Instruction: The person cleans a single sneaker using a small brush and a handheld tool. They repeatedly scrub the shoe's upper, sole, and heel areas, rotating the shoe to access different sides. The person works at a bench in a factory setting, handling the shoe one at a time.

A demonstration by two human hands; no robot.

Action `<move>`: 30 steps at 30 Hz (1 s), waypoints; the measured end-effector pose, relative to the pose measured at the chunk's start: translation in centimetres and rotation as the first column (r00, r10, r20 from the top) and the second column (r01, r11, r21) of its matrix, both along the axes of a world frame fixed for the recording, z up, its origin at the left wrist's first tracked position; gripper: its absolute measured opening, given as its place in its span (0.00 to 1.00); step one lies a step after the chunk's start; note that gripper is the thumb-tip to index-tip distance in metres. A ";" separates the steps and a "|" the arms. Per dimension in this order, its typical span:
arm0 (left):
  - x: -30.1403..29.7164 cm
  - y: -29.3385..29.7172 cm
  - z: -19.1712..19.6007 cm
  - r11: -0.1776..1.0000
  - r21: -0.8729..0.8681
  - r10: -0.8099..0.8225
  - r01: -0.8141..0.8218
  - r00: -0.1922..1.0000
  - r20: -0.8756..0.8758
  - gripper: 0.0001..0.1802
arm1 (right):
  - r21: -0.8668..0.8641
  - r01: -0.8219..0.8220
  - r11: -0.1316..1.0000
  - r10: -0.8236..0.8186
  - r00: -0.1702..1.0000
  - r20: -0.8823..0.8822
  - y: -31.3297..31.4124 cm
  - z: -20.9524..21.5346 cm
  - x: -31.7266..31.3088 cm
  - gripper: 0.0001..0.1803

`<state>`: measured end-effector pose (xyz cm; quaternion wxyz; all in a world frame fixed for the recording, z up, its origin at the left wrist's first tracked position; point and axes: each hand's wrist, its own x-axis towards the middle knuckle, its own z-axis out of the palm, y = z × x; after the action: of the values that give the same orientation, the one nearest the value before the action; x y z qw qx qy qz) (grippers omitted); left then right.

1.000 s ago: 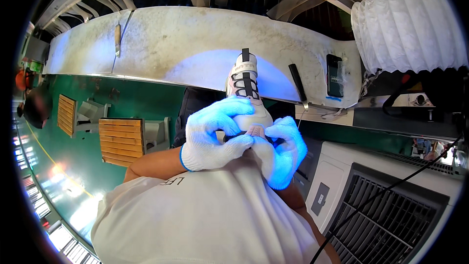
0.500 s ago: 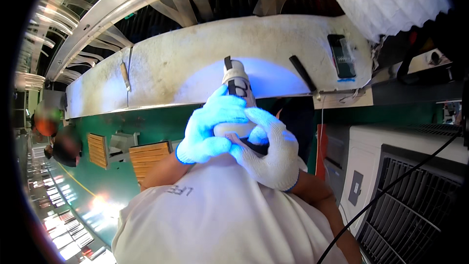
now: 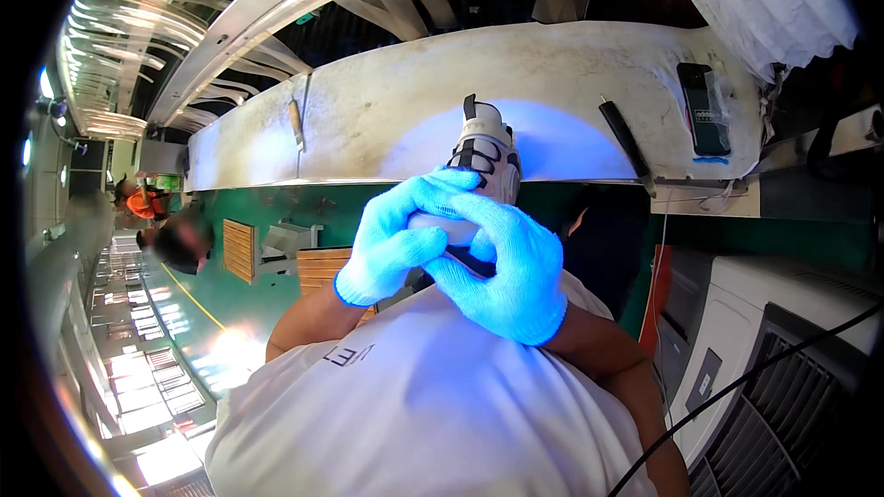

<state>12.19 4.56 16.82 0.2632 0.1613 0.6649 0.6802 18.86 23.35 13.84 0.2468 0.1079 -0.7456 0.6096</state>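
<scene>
1. White knit gloves, tinted blue by the light, cover both hands; the shoe, pale with black laces, is at the near edge of the worktop, heel toward 12 o'clock, toe toward 7; whether it rests on the worktop cannot be told.
2. The step in hand seems to be handwork on the toe end, perhaps pressing or smoothing; the fingers hide the exact action.
3. The next move probably calls for a steady shoe, the left hand bracing it while the right thumb follows the toe's edge.
4. The left hand enters from 8 o'clock, fingers reaching toward 2 across the upper, thumb toward 3; it is curled round the shoe's front.
5. The right hand enters from 4 o'clock, index finger and thumb both aimed toward 10; it is half-curled on the shoe, a gap between thumb and finger; what the thumb tip presses cannot be told.
6. A black-handled tool lies toward 3 o'clock from the shoe, untouched.
</scene>
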 end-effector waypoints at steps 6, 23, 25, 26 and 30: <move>0.2 -0.1 -1.4 0.999 0.002 0.049 -0.050 0.985 -0.165 0.30 | 0.082 0.072 0.994 -0.066 0.995 -0.077 0.4 0.0 -0.4 0.43; -3.0 -0.5 -1.0 0.998 -0.055 -0.058 0.044 0.953 -0.296 0.27 | 0.068 0.166 0.984 -0.166 0.986 -0.006 0.2 -2.3 -1.8 0.38; -3.4 -0.8 -1.1 0.997 -0.040 -0.076 0.068 0.953 -0.293 0.26 | 0.093 0.168 0.981 -0.168 0.986 -0.007 0.0 -2.7 -2.0 0.40; -3.7 -1.1 -1.3 0.996 -0.023 -0.087 0.084 0.951 -0.296 0.26 | 0.082 0.173 0.982 -0.173 0.985 -0.011 -0.2 -2.9 -2.2 0.40; -4.3 -1.8 -1.4 0.994 -0.009 -0.108 0.110 0.952 -0.286 0.27 | 0.056 0.180 0.982 -0.178 0.983 -0.035 -0.8 -3.6 -2.9 0.42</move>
<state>7.92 2.78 15.43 0.2007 0.2953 0.6835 0.6366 15.98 22.57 10.26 0.3082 0.0569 -0.7663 0.5609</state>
